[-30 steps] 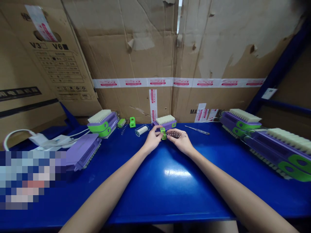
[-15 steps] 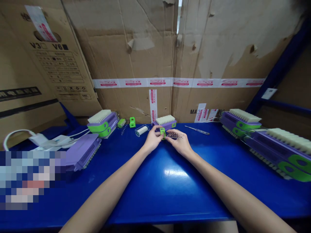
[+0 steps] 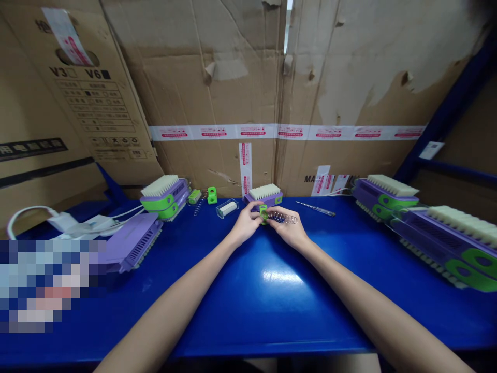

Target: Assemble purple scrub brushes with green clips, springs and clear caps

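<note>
From where I stand, the person's two hands nearly meet at the middle of the glossy blue tabletop (image 3: 240, 305), toward its far side. The left hand (image 3: 245, 226) is clamped on a small bright-green plastic bracket (image 3: 263, 209), held upright. The right hand (image 3: 291, 230) pinches a coiled silvery wire spring (image 3: 285, 217) at its left end, against the bracket; the rest of the coil trails right across the fingers. Just beyond the hands sits a purple brush block with cream bristles (image 3: 265, 192). Off to their right lies a slim screwdriver with a clear handle (image 3: 324, 211). To their left are a clear plastic case with a white block inside (image 3: 228, 209), then a second green bracket (image 3: 212, 196) and a loose dark coil (image 3: 199, 204).
</note>
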{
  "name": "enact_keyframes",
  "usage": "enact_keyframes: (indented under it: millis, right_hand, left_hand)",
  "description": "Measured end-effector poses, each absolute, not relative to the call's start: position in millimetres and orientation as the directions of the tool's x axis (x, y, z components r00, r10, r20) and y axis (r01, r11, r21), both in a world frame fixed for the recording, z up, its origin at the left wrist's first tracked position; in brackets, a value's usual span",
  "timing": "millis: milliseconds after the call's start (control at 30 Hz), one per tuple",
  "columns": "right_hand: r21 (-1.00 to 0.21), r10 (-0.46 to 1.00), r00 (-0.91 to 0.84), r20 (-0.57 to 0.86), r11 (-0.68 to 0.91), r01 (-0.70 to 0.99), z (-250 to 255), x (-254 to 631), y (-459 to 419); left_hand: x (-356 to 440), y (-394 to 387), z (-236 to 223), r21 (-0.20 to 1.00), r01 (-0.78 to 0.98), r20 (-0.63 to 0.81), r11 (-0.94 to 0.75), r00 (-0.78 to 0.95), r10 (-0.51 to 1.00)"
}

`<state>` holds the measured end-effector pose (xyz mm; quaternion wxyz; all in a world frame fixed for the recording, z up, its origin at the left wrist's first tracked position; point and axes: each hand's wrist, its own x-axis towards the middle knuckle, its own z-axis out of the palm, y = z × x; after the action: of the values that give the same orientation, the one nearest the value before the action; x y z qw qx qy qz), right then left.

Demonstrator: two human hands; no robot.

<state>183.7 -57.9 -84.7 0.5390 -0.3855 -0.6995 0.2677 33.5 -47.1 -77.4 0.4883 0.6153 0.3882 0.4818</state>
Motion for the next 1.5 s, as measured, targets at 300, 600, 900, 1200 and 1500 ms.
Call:
enact_keyframes:
  millis: [300, 600, 900, 1200, 1500]
  right_hand:
    - [-0.769, 0.82, -0.149, 0.552, 0.57, 0.29, -84, 189, -56]
    - [-0.715, 0.795, -0.223, 0.564, 0.605, 0.349, -78, 190, -60]
    - [-0.685, 0.768, -0.206, 0.606, 0.636, 0.356, -83, 184, -60]
    - [-0.75, 0.834, -0.039, 0.551, 0.516, 0.414, -87, 179, -60]
    - [-0.705, 0.817, -0.03, 0.576, 0.515, 0.488, -82, 177, -63]
  left_hand:
    - [37, -49, -75, 0.973, 0.026, 0.22, -0.229, 0.184, 0.958]
    - [36, -47, -75, 0.987, -0.003, 0.161, -0.163, 0.16, 0.974]
    - [33, -46, -73, 0.991, -0.02, 0.131, -0.129, 0.181, 0.975]
    - [36, -49, -72, 0.992, -0.026, 0.127, -0.125, 0.137, 0.982]
    - [33, -50, -69, 0.994, 0.005, 0.108, -0.11, 0.167, 0.98]
